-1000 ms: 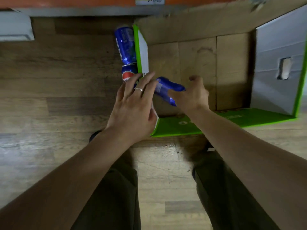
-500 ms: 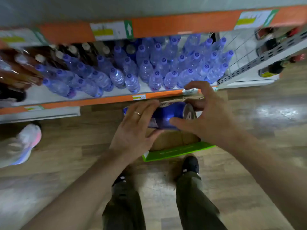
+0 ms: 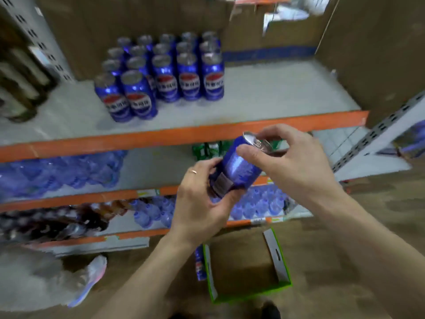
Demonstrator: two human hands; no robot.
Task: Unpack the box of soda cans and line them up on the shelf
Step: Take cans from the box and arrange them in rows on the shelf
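– Holding anything right now?
– Yes, one blue soda can [image 3: 238, 165], tilted, top end up and to the right. The left hand [image 3: 200, 201] wraps its lower end, fingers and thumb curled around it; the right hand [image 3: 292, 157] grips the upper end, thumb on the side, fingers curved over the rim.
– Where is it relative to the shelf?
– In the air, in front of the orange edge of the top shelf [image 3: 264, 95] and below it.
– And the other cans?
– A block of upright blue cans [image 3: 165, 72] stands in rows on that shelf's left part.
– The box?
– An open green-edged carton [image 3: 243, 263] sits on the floor under the hands, with another blue can [image 3: 199, 265] touching its left side
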